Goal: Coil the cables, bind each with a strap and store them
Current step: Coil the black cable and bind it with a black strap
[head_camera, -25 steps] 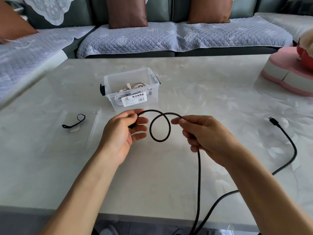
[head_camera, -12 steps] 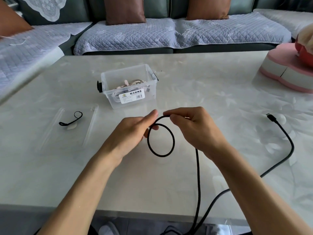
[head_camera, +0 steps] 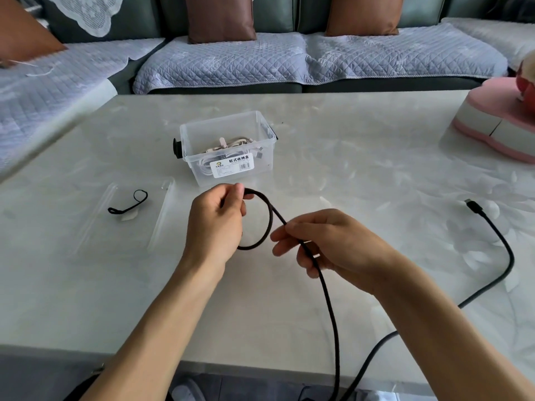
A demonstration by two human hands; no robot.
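Left hand (head_camera: 215, 224) is pinched shut on the top of the first loop of the black cable (head_camera: 325, 287); right hand (head_camera: 327, 244) grips the run just beside it. Half a second back the hands were touching, now they've spread, so it's feeding slack for loop two. The loop hangs above the table (head_camera: 347, 146), the rest trailing toward me off the edge, plug end pointing away on the right.

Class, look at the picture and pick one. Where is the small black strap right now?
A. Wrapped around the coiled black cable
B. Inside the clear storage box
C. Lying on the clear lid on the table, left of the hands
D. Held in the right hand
C. The black strap lies loose on the clear lid, left of the left hand, touched by neither hand.
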